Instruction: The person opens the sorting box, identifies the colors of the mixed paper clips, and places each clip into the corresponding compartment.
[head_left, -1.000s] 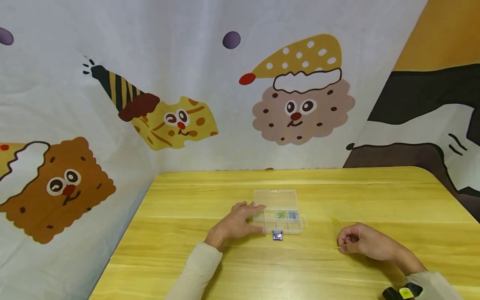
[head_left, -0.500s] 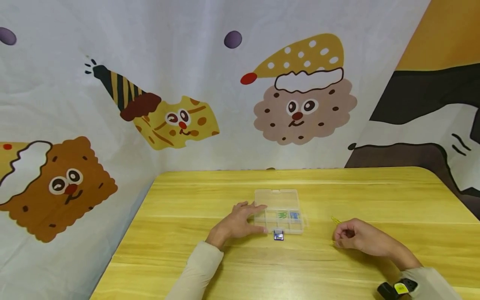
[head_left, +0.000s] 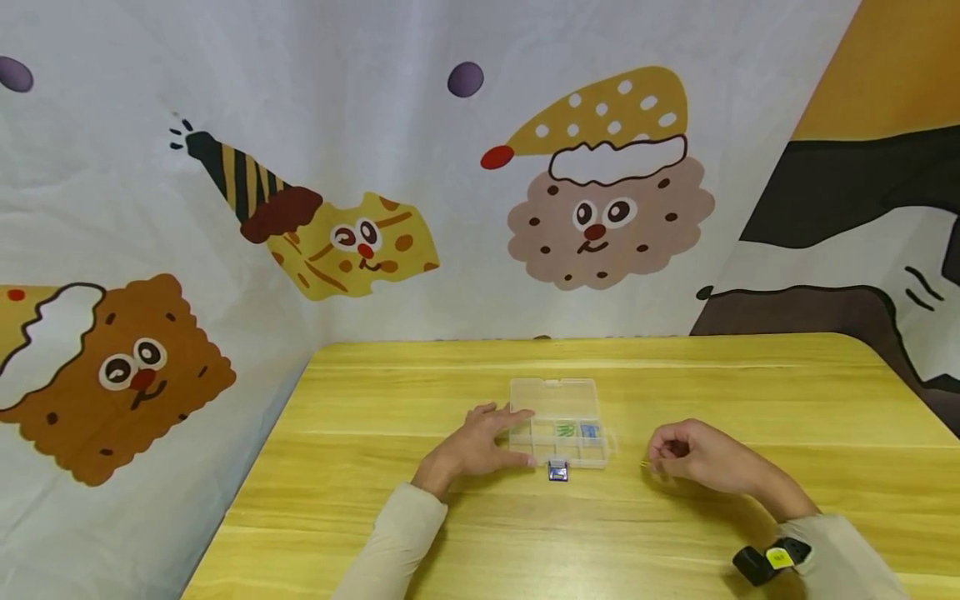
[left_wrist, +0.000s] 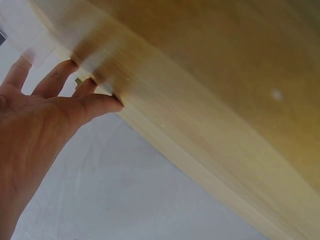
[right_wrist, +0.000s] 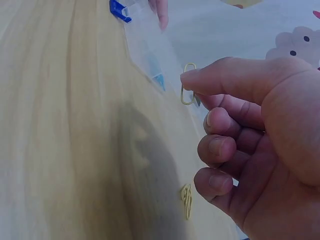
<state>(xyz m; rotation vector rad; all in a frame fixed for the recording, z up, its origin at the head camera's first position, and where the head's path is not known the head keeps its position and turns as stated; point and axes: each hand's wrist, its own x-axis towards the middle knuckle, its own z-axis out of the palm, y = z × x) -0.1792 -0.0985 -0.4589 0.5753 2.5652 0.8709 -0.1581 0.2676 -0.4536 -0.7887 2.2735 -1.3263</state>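
Note:
A clear plastic compartment box [head_left: 553,398] stands on the table with its lid raised at the back. Green paper clips [head_left: 565,430] lie in one compartment, blue paper clips [head_left: 590,431] in the one to their right. Fingers spread, my left hand [head_left: 474,446] rests against the box's left side, index finger by the hinge line and thumb at the front corner. To the box's right, my right hand [head_left: 708,462] pinches a yellow paper clip [right_wrist: 182,94] between thumb and index finger. More yellow paper clips [right_wrist: 187,201] lie on the table below that hand; the head view hides them.
At the box's front edge sits a blue latch-like piece [head_left: 558,471]. The wooden table [head_left: 420,375] reaches back to a cartoon-printed cloth [head_left: 390,75]. A black device with a yellow label [head_left: 777,557] is worn on my right wrist.
My right hand has picked up a yellow paper clip and moved left and slightly away from me, closer to the box. The left hand and the box have stayed put.

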